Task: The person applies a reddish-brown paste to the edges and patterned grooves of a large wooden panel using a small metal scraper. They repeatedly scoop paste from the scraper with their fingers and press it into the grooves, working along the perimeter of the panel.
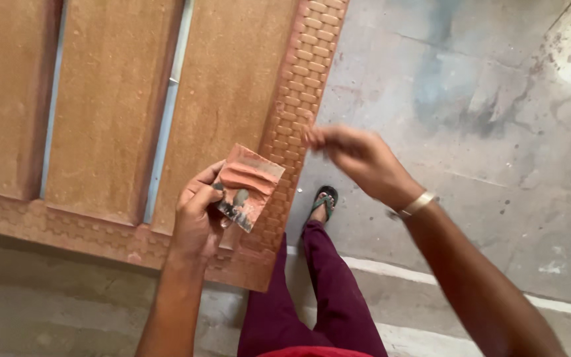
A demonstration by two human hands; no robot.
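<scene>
Worn square of sandpaper (248, 186) pinched in left hand (198, 221), above the carved corner of a wooden door panel (110, 106).

Seen from above, left to right: one large reddish-brown door panel lying flat, with two pale grooves running lengthwise and a basket-weave carved border (302, 92). Over its lower right corner, left hand, fingers and thumb clamped on the lower left edge of the sandpaper. Sheet tilted, standing up and to the right of those fingers, dusted red, with dark worn patches near the grip. Further right, well apart from the sheet, right hand (355, 155) raised and blurred; fingertips bunched together, whether on something cannot be told. One pale bangle (418, 203) on that wrist. Left hand plainly nearer. Below, one sandalled foot (324, 201), maroon trouser leg, stained grey concrete floor (497, 99).
</scene>
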